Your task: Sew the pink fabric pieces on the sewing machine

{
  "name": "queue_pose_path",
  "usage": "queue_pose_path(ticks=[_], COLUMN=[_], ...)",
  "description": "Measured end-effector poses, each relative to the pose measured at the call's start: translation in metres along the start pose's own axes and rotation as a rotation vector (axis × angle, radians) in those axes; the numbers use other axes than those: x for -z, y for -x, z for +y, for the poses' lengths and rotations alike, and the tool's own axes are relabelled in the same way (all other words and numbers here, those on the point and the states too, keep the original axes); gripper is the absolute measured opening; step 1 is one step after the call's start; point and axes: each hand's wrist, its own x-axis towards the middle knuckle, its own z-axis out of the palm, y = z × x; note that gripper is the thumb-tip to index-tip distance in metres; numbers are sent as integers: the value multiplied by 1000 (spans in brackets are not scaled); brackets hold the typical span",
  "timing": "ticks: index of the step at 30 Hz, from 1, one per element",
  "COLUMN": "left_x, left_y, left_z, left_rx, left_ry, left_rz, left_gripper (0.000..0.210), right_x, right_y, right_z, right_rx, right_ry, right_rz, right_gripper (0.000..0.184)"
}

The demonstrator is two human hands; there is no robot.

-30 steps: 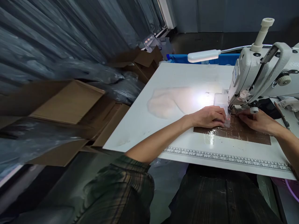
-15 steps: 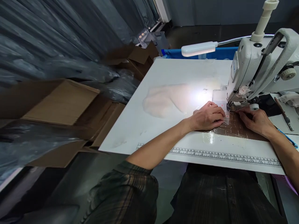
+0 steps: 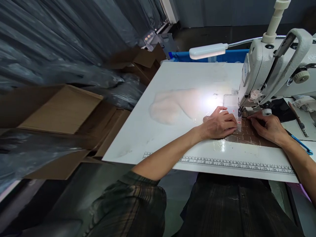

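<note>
At the sewing machine's [image 3: 254, 70] needle and presser foot [image 3: 243, 112], a clear plastic sheet with small pink marks [image 3: 232, 104] lies on the table. My left hand [image 3: 220, 123] is on its near left side, fingers bent and pressed together on the plastic. To the right of the foot, my right hand [image 3: 268, 127] rests with thumb and forefinger drawn together close to the needle area; whatever lies between those fingertips is hidden. Both hands are over a brown, shiny plate [image 3: 249, 136] set in the tabletop.
A white table [image 3: 138, 138] carries a printed ruler scale [image 3: 222, 163] along its front edge. Blue-handled tool [image 3: 300, 142] and a brush-like tool [image 3: 298, 119] lie at right. A lamp [image 3: 208, 51] shines from above. Open cardboard boxes [image 3: 61, 108] stand left of the table.
The view has shifted very slightly. My left forefinger seems a little more raised. Both hands otherwise keep their places by the presser foot.
</note>
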Motion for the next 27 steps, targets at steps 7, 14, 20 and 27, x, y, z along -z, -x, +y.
queue_pose_path(ticks=[7, 14, 20, 27], left_x=[-2, -1, -3, 7], left_y=[-1, -2, -2, -8], left_z=[1, 0, -1, -3], left_rx=[12, 25, -16, -44], left_ry=[30, 94, 84, 126], left_rz=[-61, -123, -94, -145], left_gripper=[26, 27, 29, 24], right_x=[0, -1, -4, -9], right_y=[0, 1, 6, 7], right_z=[-4, -1, 4, 7], right_rx=[26, 12, 213, 284], right_ry=[-12, -14, 128, 311], right_rz=[1, -8, -100, -122], right_gripper=[31, 33, 39, 40])
